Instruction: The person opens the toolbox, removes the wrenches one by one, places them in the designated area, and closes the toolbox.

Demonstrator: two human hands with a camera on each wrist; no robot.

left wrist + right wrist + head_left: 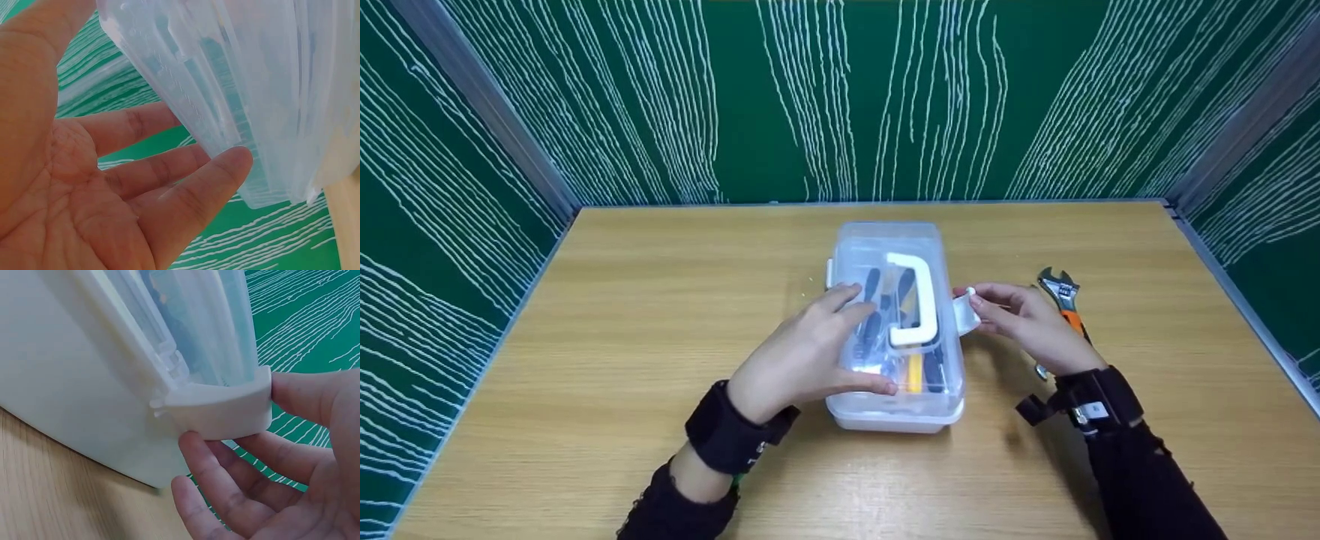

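Note:
A clear-lidded toolbox (896,409) with a white base stands lengthwise on the table, its lid down. Several dark-handled tools and a yellow-handled one show through the lid, blurred by the plastic. The white carry handle (930,300) lies on top. My left hand (810,352) rests on the lid's left part, fingers spread; the left wrist view shows its fingers (197,191) against the clear plastic. At the right side my right hand (1027,322) pinches the white latch (225,410) between thumb and fingers. The latch stands out from the lid.
An adjustable wrench (1061,292) with an orange and black handle lies right of the toolbox, partly behind the right hand. Another white latch (830,274) is on the box's left side. Green walls (862,105) with white lines enclose the wooden table (660,300).

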